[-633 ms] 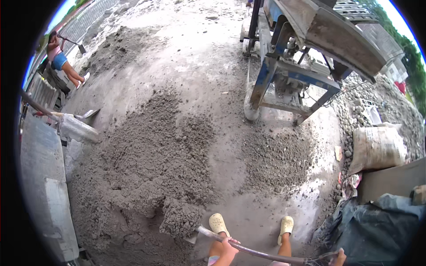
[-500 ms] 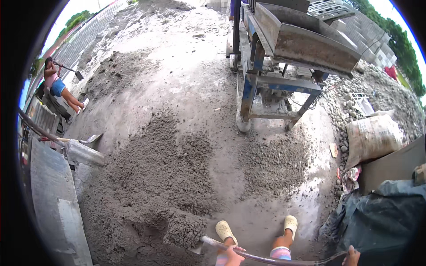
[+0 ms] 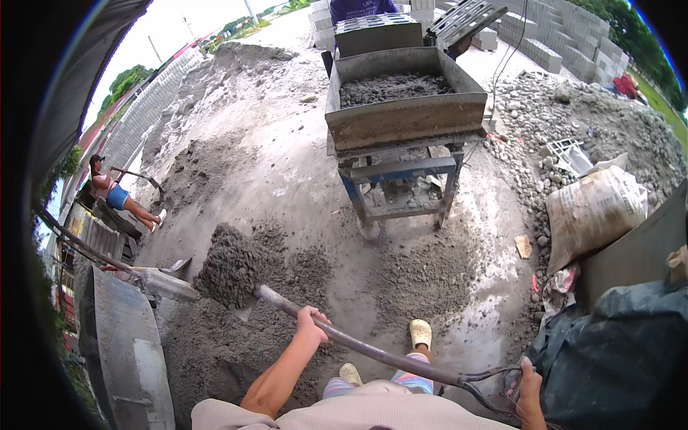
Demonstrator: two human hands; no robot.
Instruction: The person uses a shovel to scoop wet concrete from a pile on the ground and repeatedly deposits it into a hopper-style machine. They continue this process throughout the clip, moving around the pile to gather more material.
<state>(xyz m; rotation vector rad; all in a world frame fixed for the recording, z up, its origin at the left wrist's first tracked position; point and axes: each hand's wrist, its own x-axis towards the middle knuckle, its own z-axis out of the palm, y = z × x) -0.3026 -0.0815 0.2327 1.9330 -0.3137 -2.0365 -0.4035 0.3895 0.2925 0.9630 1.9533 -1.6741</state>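
Observation:
Across my front I hold a shovel, its blade at the left heaped with damp grey concrete mix. My left hand is wrapped round the shaft near the blade. At the other end, my right hand grips the D-shaped handle. The load is raised over a spread pile of the same grey mix on the ground. Beyond my feet stands a metal machine with a tray-like hopper, partly filled with grey mix.
At the left, a person holds another long-handled tool. A metal sheet and a pole-like handle stand nearer on that side. To the right are a filled sack, a gravel heap and a dark tarp. Concrete blocks are stacked behind.
The loaded shovel has risen from the pile, its blade now higher and farther out. My view has tilted up, bringing the hopper's contents into sight. The person's tool at the left has lowered.

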